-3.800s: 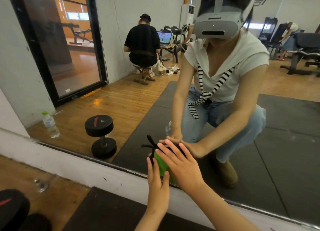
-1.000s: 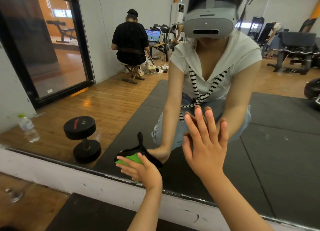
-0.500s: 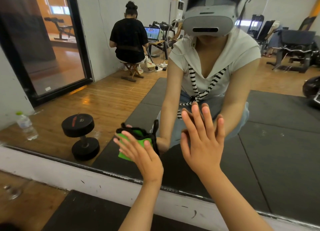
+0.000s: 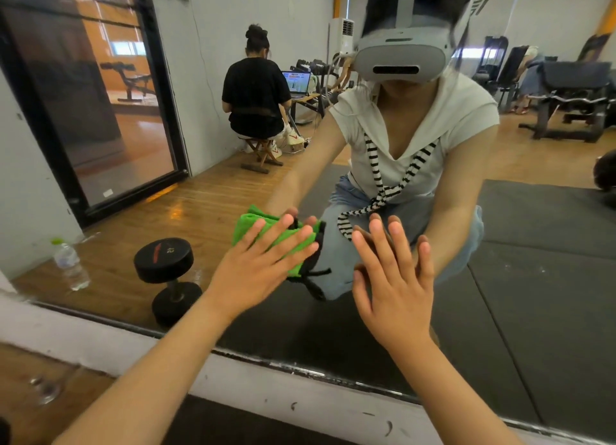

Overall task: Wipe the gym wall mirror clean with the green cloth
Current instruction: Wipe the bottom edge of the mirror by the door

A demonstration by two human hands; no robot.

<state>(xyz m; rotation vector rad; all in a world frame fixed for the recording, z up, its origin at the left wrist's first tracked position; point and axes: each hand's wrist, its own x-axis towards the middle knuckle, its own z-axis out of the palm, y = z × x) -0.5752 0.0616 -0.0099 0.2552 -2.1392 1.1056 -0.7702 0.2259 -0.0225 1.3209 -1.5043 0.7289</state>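
The wall mirror [image 4: 520, 294] fills most of the view, its lower edge running just above the floor. My left hand [image 4: 256, 271] lies flat with straight fingers on the green cloth [image 4: 286, 244], pressing it against the glass. The cloth has a black trim and loose black straps hanging at its lower right. My right hand [image 4: 396, 288] is spread flat against the mirror just right of the cloth, fingers pointing up, holding nothing.
A white wall strip [image 4: 100, 344] runs under the mirror, with wood floor and a black mat below it. Reflected in the glass are a dumbbell [image 4: 166, 274], a water bottle [image 4: 70, 264], a seated person [image 4: 256, 94] and gym machines [image 4: 566, 101].
My left hand has slid the cloth up the glass and to the right, from near the mirror's bottom edge. Its fingers went from curled to flat. My right hand stayed pressed on the mirror.
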